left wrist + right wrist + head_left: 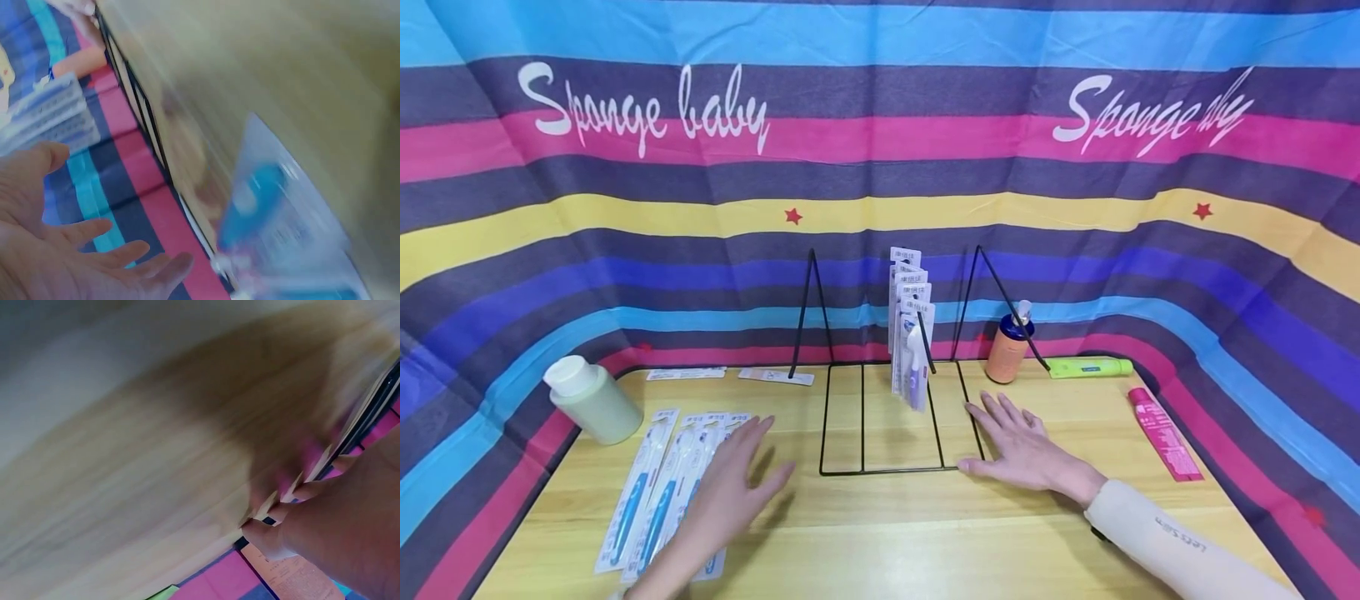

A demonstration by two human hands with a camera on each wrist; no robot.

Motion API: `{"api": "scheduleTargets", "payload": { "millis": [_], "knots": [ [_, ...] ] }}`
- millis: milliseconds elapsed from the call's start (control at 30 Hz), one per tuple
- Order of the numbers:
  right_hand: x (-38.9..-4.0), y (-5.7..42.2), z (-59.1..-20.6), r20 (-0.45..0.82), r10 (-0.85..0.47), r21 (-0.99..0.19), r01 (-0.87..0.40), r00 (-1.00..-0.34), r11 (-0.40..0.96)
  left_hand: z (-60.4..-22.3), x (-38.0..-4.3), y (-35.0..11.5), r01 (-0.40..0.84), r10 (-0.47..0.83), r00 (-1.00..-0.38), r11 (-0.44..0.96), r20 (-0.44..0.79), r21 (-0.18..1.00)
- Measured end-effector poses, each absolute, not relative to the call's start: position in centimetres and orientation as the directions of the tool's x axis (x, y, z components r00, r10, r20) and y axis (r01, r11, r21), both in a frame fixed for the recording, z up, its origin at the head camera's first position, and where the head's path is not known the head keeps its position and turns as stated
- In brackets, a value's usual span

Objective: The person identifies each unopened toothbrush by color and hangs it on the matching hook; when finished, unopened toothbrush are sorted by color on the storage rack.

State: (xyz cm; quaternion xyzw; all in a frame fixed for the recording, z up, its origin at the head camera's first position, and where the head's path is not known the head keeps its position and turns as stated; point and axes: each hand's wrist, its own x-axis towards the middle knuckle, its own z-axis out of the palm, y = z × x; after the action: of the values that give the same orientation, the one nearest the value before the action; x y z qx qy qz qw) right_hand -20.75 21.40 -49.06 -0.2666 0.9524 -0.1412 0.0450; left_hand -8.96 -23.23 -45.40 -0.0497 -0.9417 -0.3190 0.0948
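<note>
A black wire rack (pixel 862 425) stands mid-table, several packaged toothbrushes (pixel 916 350) hanging in a row at its centre. My left hand (pixel 730 483) hovers left of the rack, fingers spread and holding nothing. Partly beneath it lie several blue-handled toothbrush packs (pixel 655 492), also blurred in the left wrist view as a toothbrush pack (pixel 281 219). At the rack's right side is my right hand (pixel 1015 442), fingers extended and holding nothing. Its fingertips are close to the base wires; whether they touch cannot be told. The right wrist view shows that hand (pixel 350 525) too.
A pale green bottle with a white cap (pixel 595 404) leans at the left. Behind the right hand are an orange bottle (pixel 1006 358) and a green tube (pixel 1086 367). A pink tube (pixel 1165 433) lies at the right edge. Two flat packs (pixel 687 374) lie along the back, before a striped curtain (pixel 865 175).
</note>
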Motion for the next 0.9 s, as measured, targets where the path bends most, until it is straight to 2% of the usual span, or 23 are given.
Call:
{"api": "scheduleTargets", "payload": {
  "millis": [100,333,600,900],
  "knots": [
    [-20.7,21.4,-49.1,-0.008,-0.52,-0.295,-0.495,-0.854,0.817,-45.0,-8.4,-25.1,0.107,-0.003,-0.985,0.775,0.174,0.623],
    [-21.1,21.4,-49.2,-0.03,-0.518,-0.312,-0.484,-0.855,0.817,-44.5,-7.9,-30.2,-0.116,-0.129,-0.991,0.735,-0.03,0.668],
    [-21.2,21.4,-49.2,-0.057,-0.521,-0.344,-0.473,-0.852,0.811,-45.5,-7.5,-35.6,-0.38,-0.321,-0.922,0.648,-0.216,0.661],
    [-21.2,21.5,-49.1,-0.058,-0.513,-0.345,-0.465,-0.857,0.815,-47.0,-7.8,-38.8,-0.433,-0.37,-0.898,0.647,-0.238,0.627]
  ]
}}
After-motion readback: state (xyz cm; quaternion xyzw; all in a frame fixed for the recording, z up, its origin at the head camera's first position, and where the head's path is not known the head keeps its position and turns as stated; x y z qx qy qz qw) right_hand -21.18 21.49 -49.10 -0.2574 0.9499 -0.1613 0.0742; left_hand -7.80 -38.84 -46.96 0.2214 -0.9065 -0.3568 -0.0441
